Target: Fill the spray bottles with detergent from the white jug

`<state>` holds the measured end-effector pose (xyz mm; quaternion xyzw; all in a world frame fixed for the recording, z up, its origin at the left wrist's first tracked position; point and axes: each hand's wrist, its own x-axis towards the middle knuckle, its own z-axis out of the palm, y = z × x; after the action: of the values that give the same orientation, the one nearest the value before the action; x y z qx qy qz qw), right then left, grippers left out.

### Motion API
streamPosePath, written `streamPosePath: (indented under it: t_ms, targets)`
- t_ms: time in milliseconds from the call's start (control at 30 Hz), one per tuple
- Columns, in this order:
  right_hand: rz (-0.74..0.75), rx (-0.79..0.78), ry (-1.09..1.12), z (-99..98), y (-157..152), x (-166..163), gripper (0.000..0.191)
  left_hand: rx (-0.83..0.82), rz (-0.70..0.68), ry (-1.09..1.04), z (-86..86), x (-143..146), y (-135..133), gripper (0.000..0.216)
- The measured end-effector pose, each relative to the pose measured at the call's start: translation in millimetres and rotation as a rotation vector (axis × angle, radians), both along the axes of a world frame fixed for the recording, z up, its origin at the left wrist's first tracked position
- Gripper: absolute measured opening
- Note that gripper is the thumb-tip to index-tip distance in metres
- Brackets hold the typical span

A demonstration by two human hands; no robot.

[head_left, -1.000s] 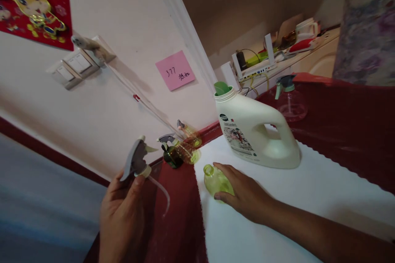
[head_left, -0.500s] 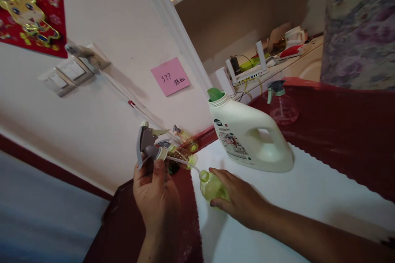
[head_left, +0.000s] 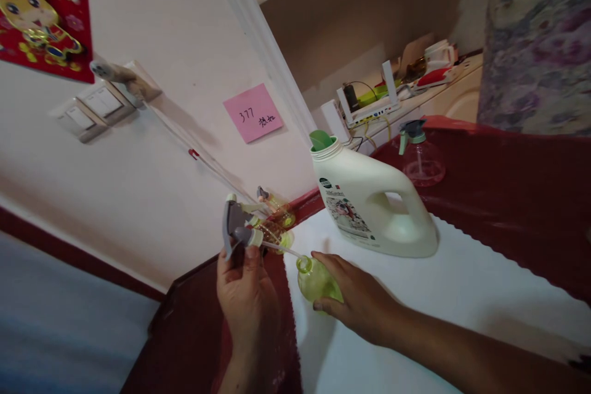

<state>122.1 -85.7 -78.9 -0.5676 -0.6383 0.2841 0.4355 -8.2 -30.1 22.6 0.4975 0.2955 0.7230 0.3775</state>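
Observation:
My left hand (head_left: pixel 247 289) is closed on a grey spray trigger head (head_left: pixel 242 231) with a pale collar. From the collar a thin dip tube (head_left: pixel 281 249) slants right, its end at the mouth of a yellow-green bottle (head_left: pixel 316 283). My right hand (head_left: pixel 353 295) is wrapped round that bottle's side, holding it on the white mat, with the neck tipped toward the left. Just behind stands a large pale detergent jug (head_left: pixel 373 203), uncapped, with a green spout in its neck.
Several spray bottles (head_left: pixel 276 228) stand by the wall behind my left hand. A pink spray bottle (head_left: pixel 423 163) is on the red cloth (head_left: pixel 503 197) behind the jug. A white mat (head_left: pixel 415 295) covers part of the table; a router (head_left: pixel 369 112) sits on the shelf.
My left hand has moved right and slightly down with the spray trigger head, bringing it nearer the bottle. More of the tube is in the bottle's neck. My right hand stays put.

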Motion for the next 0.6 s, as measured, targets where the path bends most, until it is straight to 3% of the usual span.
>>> streamPosePath:
  t_ms: [167, 267, 367, 600]
  targets:
    - [0.006, 0.01, -0.001, 1.4, 0, 0, 0.079, -0.297, -0.123, 0.132, -52.6, -9, -4, 0.048]
    - [0.008, 0.01, 0.0, 1.8, -1, 1, 0.079, -0.328, -0.215, 0.122, -74.6, -12, -4, 0.048]
    - [0.011, 0.008, 0.004, 2.0, -1, 1, 0.079, -0.316, -0.219, 0.138, -78.4, -13, -6, 0.047]
    - [0.011, 0.012, 0.026, 1.4, -1, 0, 0.079, -0.29, -0.254, 0.271, -68.3, -13, -9, 0.046]
